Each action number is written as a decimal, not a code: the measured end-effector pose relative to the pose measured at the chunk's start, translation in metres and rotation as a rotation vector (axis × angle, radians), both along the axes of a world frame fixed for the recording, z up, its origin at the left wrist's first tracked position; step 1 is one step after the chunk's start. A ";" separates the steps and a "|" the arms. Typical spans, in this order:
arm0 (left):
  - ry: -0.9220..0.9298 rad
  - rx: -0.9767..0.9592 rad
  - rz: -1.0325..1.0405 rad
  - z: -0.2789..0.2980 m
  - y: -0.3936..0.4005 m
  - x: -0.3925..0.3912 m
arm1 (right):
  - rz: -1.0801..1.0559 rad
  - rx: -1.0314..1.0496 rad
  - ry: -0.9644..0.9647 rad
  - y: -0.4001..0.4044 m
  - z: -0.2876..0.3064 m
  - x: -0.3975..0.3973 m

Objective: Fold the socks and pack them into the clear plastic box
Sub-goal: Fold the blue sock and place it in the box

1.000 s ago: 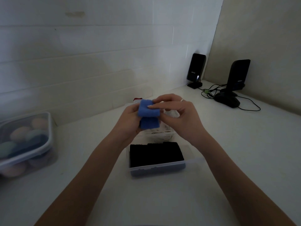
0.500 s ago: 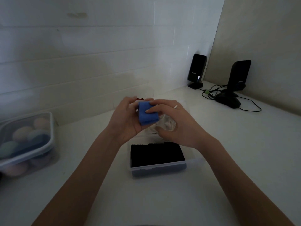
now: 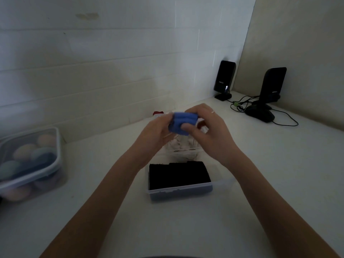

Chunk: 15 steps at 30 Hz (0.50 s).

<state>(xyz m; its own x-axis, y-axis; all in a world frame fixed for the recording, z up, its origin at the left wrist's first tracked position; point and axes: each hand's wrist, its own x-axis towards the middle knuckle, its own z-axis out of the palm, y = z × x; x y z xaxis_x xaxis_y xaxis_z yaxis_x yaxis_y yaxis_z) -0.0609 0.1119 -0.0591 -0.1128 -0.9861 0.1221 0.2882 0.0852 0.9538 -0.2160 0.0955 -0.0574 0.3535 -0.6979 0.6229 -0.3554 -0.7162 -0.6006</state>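
Fingers (image 3: pixel 183 126) of both hands curl round a folded blue sock (image 3: pixel 181 122), held in the air above the far end of the clear plastic box (image 3: pixel 179 190). At nine o'clock on the bench (image 3: pixel 279 183) stands a lidded plastic container (image 3: pixel 55 164) holding rounded bundles in pale and dark colours. Next comes the left hand (image 3: pixel 154 135), gripping the sock's left side, then the right hand (image 3: pixel 210 133), whose thumb presses the sock's front while its fingers wrap over the top. Below them, at the centre, the box holds black folded socks (image 3: pixel 178 174) at its near end; white items lie blurred at its far end. At two o'clock stand two black speakers (image 3: pixel 224 77) with trailing cables (image 3: pixel 242 105).
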 end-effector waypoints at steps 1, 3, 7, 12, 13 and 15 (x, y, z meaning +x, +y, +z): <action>-0.082 -0.091 0.034 0.001 0.002 -0.001 | -0.007 0.074 -0.038 -0.001 0.001 -0.002; -0.308 -0.291 0.067 -0.001 0.007 -0.002 | 0.022 0.191 -0.088 -0.003 0.001 -0.004; -0.335 -0.315 0.172 -0.004 0.007 -0.004 | 0.060 0.294 -0.154 -0.003 0.000 -0.005; -0.160 -0.115 -0.026 0.000 0.009 -0.002 | 0.192 0.404 -0.258 0.000 0.008 -0.011; -0.084 -0.056 -0.098 0.001 0.009 -0.002 | 0.248 0.419 -0.261 0.000 0.010 -0.016; 0.062 0.045 -0.236 0.004 0.010 -0.001 | 0.399 0.460 -0.210 0.000 0.013 -0.025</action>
